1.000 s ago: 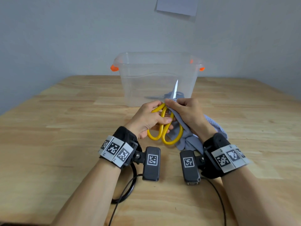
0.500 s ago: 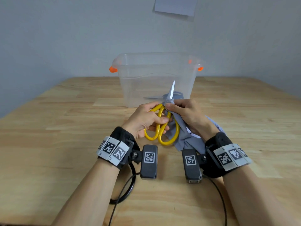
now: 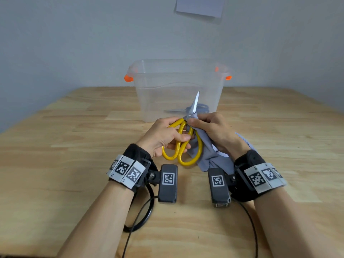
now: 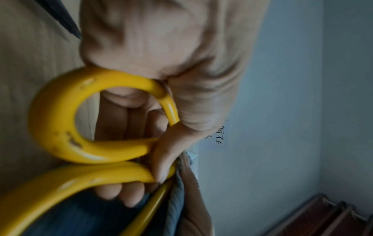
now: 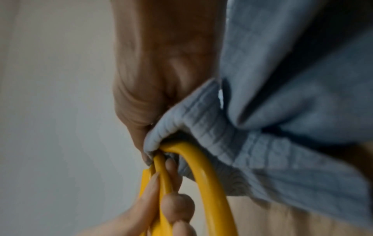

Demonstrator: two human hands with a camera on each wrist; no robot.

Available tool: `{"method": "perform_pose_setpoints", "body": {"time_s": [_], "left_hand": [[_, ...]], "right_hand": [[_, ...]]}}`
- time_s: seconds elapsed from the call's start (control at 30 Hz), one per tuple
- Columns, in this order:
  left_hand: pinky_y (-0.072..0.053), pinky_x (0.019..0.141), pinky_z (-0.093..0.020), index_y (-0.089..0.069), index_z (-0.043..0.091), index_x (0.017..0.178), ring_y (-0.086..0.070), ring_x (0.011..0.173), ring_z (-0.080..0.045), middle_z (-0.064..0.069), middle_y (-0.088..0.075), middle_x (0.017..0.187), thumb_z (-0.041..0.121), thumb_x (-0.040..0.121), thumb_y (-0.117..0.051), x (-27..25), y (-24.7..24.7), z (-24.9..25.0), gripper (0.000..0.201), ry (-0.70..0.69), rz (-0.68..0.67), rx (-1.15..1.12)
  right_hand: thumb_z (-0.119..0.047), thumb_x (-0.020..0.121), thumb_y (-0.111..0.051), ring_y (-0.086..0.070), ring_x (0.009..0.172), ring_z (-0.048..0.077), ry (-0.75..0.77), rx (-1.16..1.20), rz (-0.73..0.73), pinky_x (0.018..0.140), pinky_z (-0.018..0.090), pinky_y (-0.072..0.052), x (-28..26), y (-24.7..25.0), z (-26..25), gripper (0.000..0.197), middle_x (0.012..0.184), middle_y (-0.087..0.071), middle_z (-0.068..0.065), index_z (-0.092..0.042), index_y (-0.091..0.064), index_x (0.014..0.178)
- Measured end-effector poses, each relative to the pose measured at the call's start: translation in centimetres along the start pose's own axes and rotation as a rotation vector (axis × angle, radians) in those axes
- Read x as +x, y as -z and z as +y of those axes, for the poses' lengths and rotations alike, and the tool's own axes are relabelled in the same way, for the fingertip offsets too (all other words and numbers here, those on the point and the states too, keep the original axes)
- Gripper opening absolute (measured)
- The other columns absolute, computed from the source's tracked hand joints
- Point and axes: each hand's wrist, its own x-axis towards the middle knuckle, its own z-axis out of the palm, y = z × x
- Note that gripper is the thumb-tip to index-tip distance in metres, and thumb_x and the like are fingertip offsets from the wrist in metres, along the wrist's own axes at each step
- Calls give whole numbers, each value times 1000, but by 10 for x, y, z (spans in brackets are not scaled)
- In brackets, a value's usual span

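Lit softly and evenly from overhead in the head view, sharp through the middle, with pale shadows beneath the wrists on the wooden table (image 3: pixel 55 164), a hard white glint on the blade of the scissors (image 3: pixel 195 104) and a dull sheen on the clear plastic bin (image 3: pixel 178 86); bowed outward toward the edges by the wide lens. Dimmer and murkier at both wrists, smeared by closeness, soft across the left hand (image 4: pixel 161 47), grainy and deeply shadowed in the folds of the grey-blue cloth (image 5: pixel 282 111), nowhere crisp.

One scissors (image 3: pixel 200 146), one bin (image 3: pixel 167 94) — seemingly one cloth (image 3: pixel 208 153)
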Motion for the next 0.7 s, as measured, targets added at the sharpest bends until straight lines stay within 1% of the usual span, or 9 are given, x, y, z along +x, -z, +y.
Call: {"method": "perform_pose_setpoints", "body": {"time_s": [0.07,0.13,0.2,0.27,0.33,0.4,0.5,0.6,0.7], "left_hand": [[-60,55,-38,-63,0,112,-69,59,-28,-17,-66,89,-13,82,-67,0,0,1,33,1,-2,-2],[-59,53,-36,-64,1,110,-69,58,-28,-18,-66,90,-13,82,-67,0,-1,1,31,3,0,-2],[-59,53,-36,-65,2,105,-69,58,-27,-15,-66,84,-14,82,-67,0,-2,0,28,1,6,1],[-60,54,-36,-64,0,105,-69,58,-27,-13,-66,78,-14,82,-67,1,-4,-1,27,-1,10,10],[-60,55,-37,-64,-1,104,-70,58,-27,-12,-66,75,-14,82,-67,1,-6,-2,26,-9,10,25],[-60,54,-36,-64,0,105,-70,59,-27,-12,-65,76,-14,83,-67,1,-6,-2,26,-11,10,34],[-60,54,-36,-64,0,108,-70,59,-27,-13,-66,78,-13,83,-67,0,-4,-1,28,-5,11,31],[-60,55,-37,-66,4,103,-69,59,-27,-11,-67,78,-13,83,-67,0,0,0,26,2,12,12],[-60,55,-37,-67,4,100,-69,59,-27,-12,-67,80,-12,83,-67,0,0,0,24,8,11,3]], "right_hand": [[-11,95,-62,-64,75,28,-15,40,-7,71,34,-57,-1,2,0,29,86,-67,30,17,-67,94],[-14,95,-63,-64,75,27,1,28,11,71,34,-56,-1,0,1,30,88,-68,33,15,-68,93],[-21,93,-67,-63,68,19,26,-44,73,66,33,-53,0,-4,1,32,78,-70,25,9,-71,84],[-24,91,-70,-55,57,13,50,-113,155,55,27,-44,1,-7,0,39,62,-64,19,9,-68,72],[-29,91,-70,-48,55,18,84,-171,201,51,29,-37,2,-10,2,48,62,-58,30,14,-64,70],[-32,92,-69,-46,54,18,104,-227,218,50,29,-35,2,-10,2,50,66,-59,33,13,-66,70],[-29,94,-66,-51,57,19,96,-215,161,53,29,-40,2,-8,2,47,72,-61,35,14,-66,75],[-19,96,-63,-60,71,24,56,-85,41,67,35,-50,2,-4,3,34,86,-65,36,13,-67,87],[-17,95,-64,-63,75,20,41,-61,20,71,33,-53,1,-2,3,27,83,-69,25,8,-70,89]]}}
